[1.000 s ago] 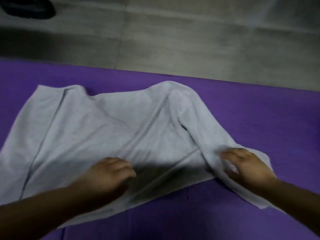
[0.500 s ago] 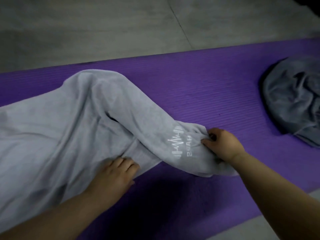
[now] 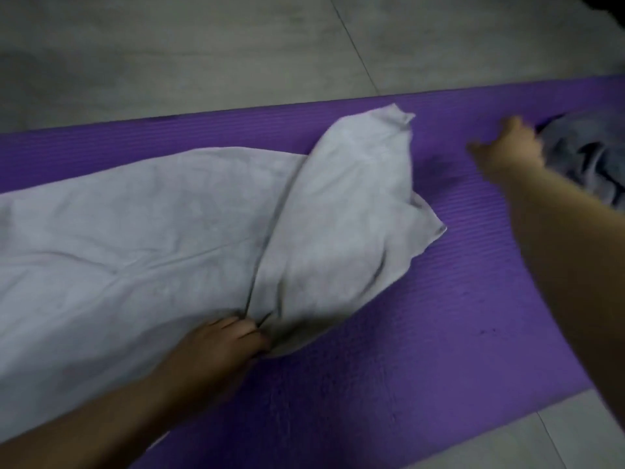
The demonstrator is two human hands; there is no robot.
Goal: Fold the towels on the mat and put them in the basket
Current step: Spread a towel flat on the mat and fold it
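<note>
My left hand is curled onto the near hem of the light grey towel, fingers bunching the cloth right where the turned-over flap meets the flat part. That towel lies spread on the purple mat, running away to the left of this grip, with the flap slanting up and away from my knuckles. My right hand hangs over the mat well off to the far right of that grip, just beside the crumpled dark grey towel. It is motion-blurred and seems to hold nothing, but I cannot tell whether its fingers are straight or curled.

As I see it, the main risk is the flap. Nothing holds its far corner, and it lies askew and wrinkled, so any tug from my left hand could drag it open or set a crooked crease. If my right hand goes for the dark towel now, I'd be leaving this fold half made. The basket isn't in view, so I can't judge the carry.
</note>
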